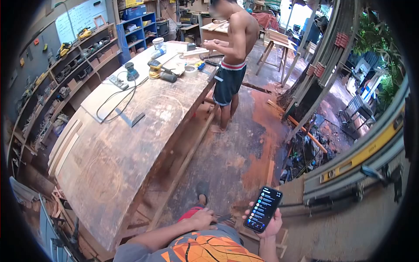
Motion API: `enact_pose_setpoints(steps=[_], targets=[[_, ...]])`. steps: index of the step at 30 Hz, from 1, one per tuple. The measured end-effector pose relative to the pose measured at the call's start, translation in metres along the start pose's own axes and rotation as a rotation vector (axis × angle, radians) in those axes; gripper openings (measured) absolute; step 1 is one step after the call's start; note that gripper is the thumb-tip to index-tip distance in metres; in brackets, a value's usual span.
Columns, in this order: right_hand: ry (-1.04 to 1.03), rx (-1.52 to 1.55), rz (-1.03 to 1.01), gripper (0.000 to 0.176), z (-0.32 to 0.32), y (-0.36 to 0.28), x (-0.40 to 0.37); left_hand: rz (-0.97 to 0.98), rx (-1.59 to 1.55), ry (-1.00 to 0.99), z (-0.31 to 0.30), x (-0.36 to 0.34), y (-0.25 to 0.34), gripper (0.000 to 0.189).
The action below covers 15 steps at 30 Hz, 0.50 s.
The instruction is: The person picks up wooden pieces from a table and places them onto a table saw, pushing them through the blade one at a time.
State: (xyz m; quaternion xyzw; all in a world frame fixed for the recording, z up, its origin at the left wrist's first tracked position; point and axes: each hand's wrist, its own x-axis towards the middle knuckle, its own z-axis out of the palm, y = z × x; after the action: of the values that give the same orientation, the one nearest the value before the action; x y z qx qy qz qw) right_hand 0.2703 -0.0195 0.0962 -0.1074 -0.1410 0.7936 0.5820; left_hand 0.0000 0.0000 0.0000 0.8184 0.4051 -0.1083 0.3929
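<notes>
My right hand [273,225] holds a smartphone [263,209] upright, its fingers wrapped round the edges. A dark screen with a list of small round icons faces me. Lower in view, my left hand [202,218] rests on my lap over the grey and red shorts, its fingers loosely stretched and holding nothing. To the left of it stands a large worn wooden workbench [144,153]. A try square [131,119] lies on the bench top.
Sanders [155,70], a tape roll [190,70] and a corded tool [118,82] lie on the bench. Another person [235,52] stands at its far right side, hands together. Tool shelves [74,61] line the left wall. A yellow spirit level [362,153] is at right.
</notes>
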Motion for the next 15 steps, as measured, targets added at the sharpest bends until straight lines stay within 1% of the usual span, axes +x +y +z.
enact_pose_setpoints(steps=[1, 2, 3, 5, 6, 7, 8, 9, 10, 11, 12, 13, 14, 15], targets=[[0.041, 0.032, -0.009, 0.071, -0.003, -0.001, -0.004, 0.103, 0.028, 0.031, -0.003, 0.008, 0.0, 0.045], [0.082, -0.028, -0.045, 0.069, -0.007, -0.004, -0.008, 0.207, 0.056, 0.062, -0.007, 0.015, 0.001, 0.04], [0.139, -0.037, -0.027, 0.069, -0.012, -0.026, 0.063, 0.218, 0.003, 0.033, -0.061, 0.064, -0.024, 0.04], [0.182, -0.068, -0.117, 0.068, -0.015, -0.036, 0.124, 0.271, 0.118, -0.003, -0.127, 0.1, -0.048, 0.038], [0.178, -0.131, -0.162, 0.067, -0.009, -0.046, 0.156, 0.273, 0.121, 0.004, -0.158, 0.117, -0.054, 0.038], [0.18, -0.136, -0.158, 0.067, -0.009, -0.057, 0.176, 0.248, 0.206, -0.058, -0.182, 0.132, -0.054, 0.035], [0.176, -0.207, -0.215, 0.067, -0.014, -0.068, 0.192, 0.22, 0.293, -0.124, -0.203, 0.146, -0.057, 0.032], [0.172, -0.27, -0.273, 0.067, -0.022, -0.076, 0.206, 0.215, 0.293, -0.132, -0.215, 0.16, -0.062, 0.032], [0.217, -0.268, -0.274, 0.068, -0.042, -0.085, 0.218, 0.266, 0.301, -0.082, -0.225, 0.177, -0.07, 0.027], [0.178, -0.284, -0.225, 0.068, -0.072, -0.098, 0.227, 0.321, 0.305, -0.035, -0.235, 0.191, -0.077, 0.024], [0.226, -0.305, -0.269, 0.068, -0.071, -0.105, 0.246, 0.315, 0.214, 0.033, -0.25, 0.2, -0.082, 0.02], [0.274, -0.332, -0.31, 0.068, -0.068, -0.115, 0.264, 0.317, 0.212, 0.021, -0.262, 0.213, -0.089, 0.02], [0.283, -0.329, -0.308, 0.068, -0.078, -0.123, 0.279, 0.369, 0.084, 0.083, -0.273, 0.227, -0.098, 0.02], [0.341, -0.357, -0.341, 0.069, -0.095, -0.129, 0.296, 0.414, -0.042, 0.152, -0.287, 0.244, -0.105, 0.02]])
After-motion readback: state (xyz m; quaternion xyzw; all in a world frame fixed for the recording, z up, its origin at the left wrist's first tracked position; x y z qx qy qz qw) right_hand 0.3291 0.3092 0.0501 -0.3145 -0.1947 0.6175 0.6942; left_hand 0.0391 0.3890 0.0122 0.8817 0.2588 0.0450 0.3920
